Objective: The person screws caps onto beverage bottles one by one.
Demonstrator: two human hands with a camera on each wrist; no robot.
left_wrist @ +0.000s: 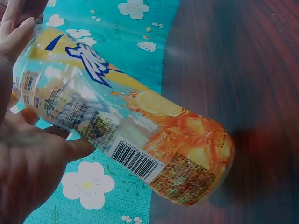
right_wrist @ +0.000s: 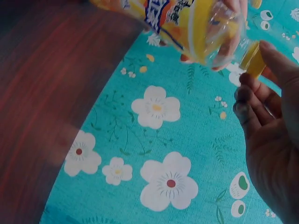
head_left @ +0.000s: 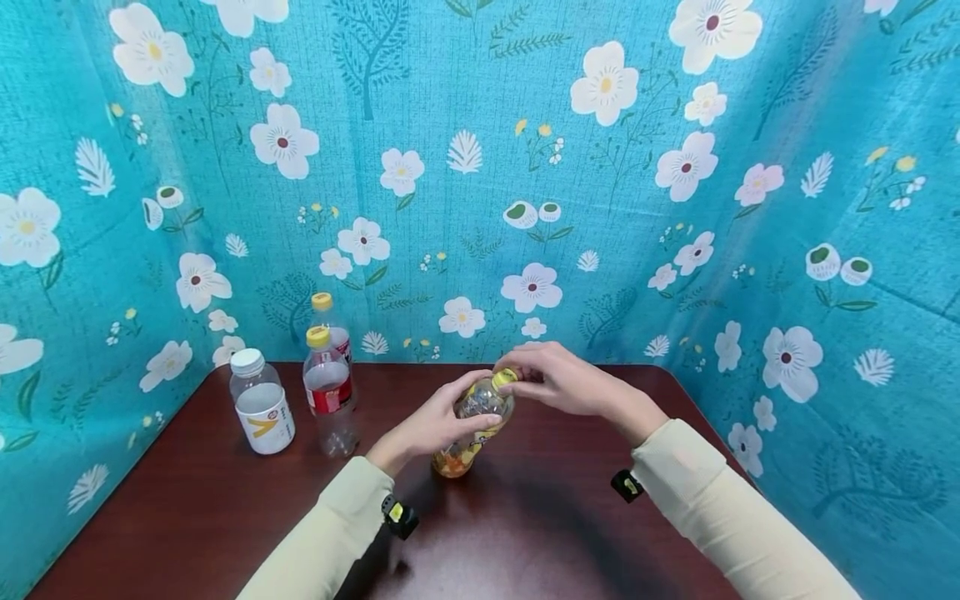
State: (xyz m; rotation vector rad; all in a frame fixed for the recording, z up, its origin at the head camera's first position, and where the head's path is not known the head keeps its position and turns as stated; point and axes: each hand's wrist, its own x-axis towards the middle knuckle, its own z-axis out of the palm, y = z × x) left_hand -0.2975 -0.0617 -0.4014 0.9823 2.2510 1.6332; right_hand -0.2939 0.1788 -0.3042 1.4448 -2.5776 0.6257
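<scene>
A clear plastic bottle [head_left: 459,457] with a yellow and orange label tilts over the table, its top leaning right. My left hand [head_left: 435,425] grips it round the upper body; in the left wrist view its printed label [left_wrist: 140,126] shows a barcode and orange fruit. At the neck, my right hand [head_left: 558,379] pinches the yellow cap [head_left: 504,379] between thumb and fingers. The right wrist view has the cap [right_wrist: 252,60] at the bottle's mouth, with the thumb on one side; whether it is loose there I cannot tell.
On the table's left stand a white-capped bottle [head_left: 262,408] with a white label and a yellow-capped bottle [head_left: 330,392] with a red label. Another yellow-capped bottle [head_left: 322,305] is partly hidden behind it. A blue flowered curtain [head_left: 465,208] surrounds the dark wooden table [head_left: 187,508].
</scene>
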